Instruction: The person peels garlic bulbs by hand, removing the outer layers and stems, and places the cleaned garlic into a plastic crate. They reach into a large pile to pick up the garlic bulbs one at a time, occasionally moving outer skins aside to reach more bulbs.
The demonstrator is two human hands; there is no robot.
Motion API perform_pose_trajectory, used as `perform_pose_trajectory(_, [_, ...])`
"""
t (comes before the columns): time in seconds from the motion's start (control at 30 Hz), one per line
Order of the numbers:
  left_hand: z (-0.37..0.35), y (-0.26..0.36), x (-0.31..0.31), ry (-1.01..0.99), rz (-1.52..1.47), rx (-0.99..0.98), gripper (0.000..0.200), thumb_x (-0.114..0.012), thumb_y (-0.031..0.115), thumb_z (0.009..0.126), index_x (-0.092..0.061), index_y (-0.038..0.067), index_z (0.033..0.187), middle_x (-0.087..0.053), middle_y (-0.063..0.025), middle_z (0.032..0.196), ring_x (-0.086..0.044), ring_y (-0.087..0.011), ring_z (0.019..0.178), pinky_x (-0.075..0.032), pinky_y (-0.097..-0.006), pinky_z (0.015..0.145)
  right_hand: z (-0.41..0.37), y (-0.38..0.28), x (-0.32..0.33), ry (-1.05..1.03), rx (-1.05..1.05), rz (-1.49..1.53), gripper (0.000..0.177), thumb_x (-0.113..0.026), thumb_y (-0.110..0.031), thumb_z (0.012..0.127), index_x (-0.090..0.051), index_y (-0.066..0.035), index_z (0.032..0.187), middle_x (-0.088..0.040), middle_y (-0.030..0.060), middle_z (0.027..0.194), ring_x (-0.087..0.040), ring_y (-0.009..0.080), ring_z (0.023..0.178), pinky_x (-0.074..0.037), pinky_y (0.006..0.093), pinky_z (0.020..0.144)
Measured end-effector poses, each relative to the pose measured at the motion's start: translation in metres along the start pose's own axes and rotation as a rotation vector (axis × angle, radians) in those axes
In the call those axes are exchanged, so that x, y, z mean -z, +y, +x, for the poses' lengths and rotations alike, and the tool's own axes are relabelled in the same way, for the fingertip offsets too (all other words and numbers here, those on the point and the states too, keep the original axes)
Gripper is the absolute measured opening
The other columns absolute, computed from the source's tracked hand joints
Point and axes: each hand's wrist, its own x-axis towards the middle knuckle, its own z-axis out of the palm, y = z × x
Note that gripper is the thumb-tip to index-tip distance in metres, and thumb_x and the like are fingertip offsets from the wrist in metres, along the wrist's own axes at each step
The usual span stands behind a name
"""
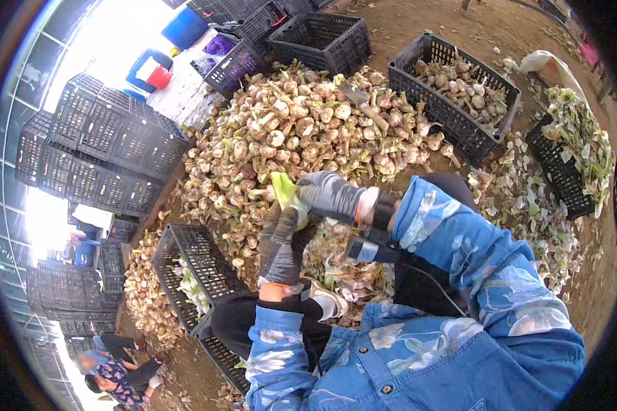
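Observation:
My left hand (279, 236), in a grey glove, is closed on a garlic stalk (284, 189) with a pale green, leafy top. From the right, my right hand (330, 194), gloved too, curls its fingers against the same stalk. The lower end, where a bulb may be, is hidden between the hands. Just beyond lies a large heap of garlic bulbs (274, 130) with dry roots and skins. Below my hands, a litter of peeled husks (343, 264) covers the ground between my legs.
Left of my knee stands a black crate (202, 250) holding white trimmed garlic (192, 288). Another crate (452, 133) of bulbs stands right of the heap. A wooden-handled tool (373, 115) rests on the heap. Stacked crates (110, 130) and a seated person (123, 377) are at left.

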Motion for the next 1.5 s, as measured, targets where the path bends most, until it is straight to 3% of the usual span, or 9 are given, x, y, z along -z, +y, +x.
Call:
perform_pose_trajectory(0.1, [0.001,0.000,0.005,-0.098,-0.313,0.176,0.047,-0.054,0.030,0.085,-0.042,0.004,0.122,-0.055,-0.0125,0.110,-0.055,-0.0252,0.100,-0.048,-0.0351,0.080,0.002,0.004,0.016,-0.147,0.416,-0.478,0.019,-0.053,-0.019,0.069,-0.059,-0.001,0.072,-0.056,0.0189,0.067,-0.058,0.0330,0.066,-0.046,0.0399,0.059])
perform_pose_trajectory(0.47, [-0.005,-0.008,0.003,0.036,-0.131,0.094,0.042,-0.059,0.023,0.083,-0.046,0.004,0.118,-0.056,-0.0107,0.105,-0.056,-0.0206,0.094,-0.050,-0.0317,0.076,-0.007,-0.001,0.002,0.001,-0.028,-0.134,0.026,-0.046,-0.021,0.082,-0.057,0.002,0.078,-0.055,0.0100,0.061,-0.054,0.0176,0.055,-0.044,0.0327,0.052])
perform_pose_trajectory(0.5, [-0.005,-0.007,0.002,-0.001,-0.246,0.097,0.043,-0.059,0.026,0.083,-0.045,0.004,0.118,-0.056,-0.0105,0.104,-0.056,-0.0208,0.093,-0.050,-0.0320,0.075,-0.005,0.011,0.003,-0.020,0.132,-0.277,0.021,-0.053,-0.020,0.072,-0.059,0.000,0.077,-0.058,0.0197,0.071,-0.059,0.0346,0.070,-0.046,0.0392,0.060])
perform_pose_trajectory(0.6, [-0.006,-0.005,0.007,-0.016,-0.506,0.117,0.050,-0.058,0.034,0.083,-0.044,0.004,0.120,-0.056,-0.0106,0.105,-0.056,-0.0220,0.091,-0.049,-0.0343,0.075,-0.007,0.005,0.014,-0.131,0.196,-0.422,0.020,-0.055,-0.019,0.069,-0.059,-0.001,0.076,-0.058,0.0184,0.070,-0.060,0.0334,0.070,-0.048,0.0380,0.061])
perform_pose_trajectory(0.8, [-0.005,0.002,-0.004,-0.046,-0.340,0.101,0.054,-0.051,0.042,0.085,-0.041,0.006,0.124,-0.054,-0.0082,0.106,-0.055,-0.0188,0.092,-0.049,-0.0349,0.076,-0.010,-0.002,-0.001,0.166,-0.148,0.019,0.025,-0.047,-0.020,0.079,-0.056,0.003,0.085,-0.060,0.0196,0.071,-0.059,0.0332,0.067,-0.047,0.0367,0.059])
perform_pose_trajectory(0.97, [0.012,-0.013,0.007,0.254,-0.110,0.131,0.047,-0.050,0.045,0.085,-0.051,0.009,0.115,-0.058,-0.0020,0.092,-0.055,-0.0133,0.078,-0.047,-0.0280,0.063,-0.019,-0.017,-0.010,0.155,0.064,-0.234,0.023,-0.047,-0.017,0.080,-0.056,0.002,0.089,-0.060,0.0150,0.068,-0.060,0.0256,0.064,-0.046,0.0362,0.059])
perform_pose_trajectory(1.17, [0.025,-0.019,0.019,0.255,-0.275,-0.035,0.033,-0.049,0.036,0.089,-0.057,0.008,0.104,-0.059,-0.0003,0.090,-0.054,-0.0114,0.075,-0.044,-0.0242,0.059,-0.016,-0.003,-0.009,0.297,-0.072,0.408,0.022,-0.048,-0.016,0.084,-0.057,0.003,0.091,-0.059,0.0087,0.071,-0.054,0.0131,0.060,-0.045,0.0275,0.056])
perform_pose_trajectory(1.4, [0.027,-0.009,0.028,0.260,-0.550,0.003,0.029,-0.045,0.029,0.087,-0.055,0.007,0.104,-0.059,-0.0086,0.101,-0.056,-0.0235,0.089,-0.046,-0.0403,0.076,0.000,0.034,0.014,0.395,0.140,0.200,0.022,-0.043,-0.013,0.085,-0.055,0.004,0.090,-0.059,0.0188,0.088,-0.058,0.0298,0.076,-0.047,0.0373,0.066])
perform_pose_trajectory(1.5, [0.028,0.000,0.041,0.210,-0.748,0.064,0.029,-0.047,0.030,0.082,-0.056,0.006,0.097,-0.061,-0.0120,0.091,-0.057,-0.0286,0.083,-0.047,-0.0443,0.075,-0.010,-0.007,0.018,0.522,-0.124,0.757,0.022,-0.048,-0.016,0.083,-0.056,0.003,0.090,-0.059,0.0205,0.087,-0.059,0.0315,0.073,-0.047,0.0368,0.065])
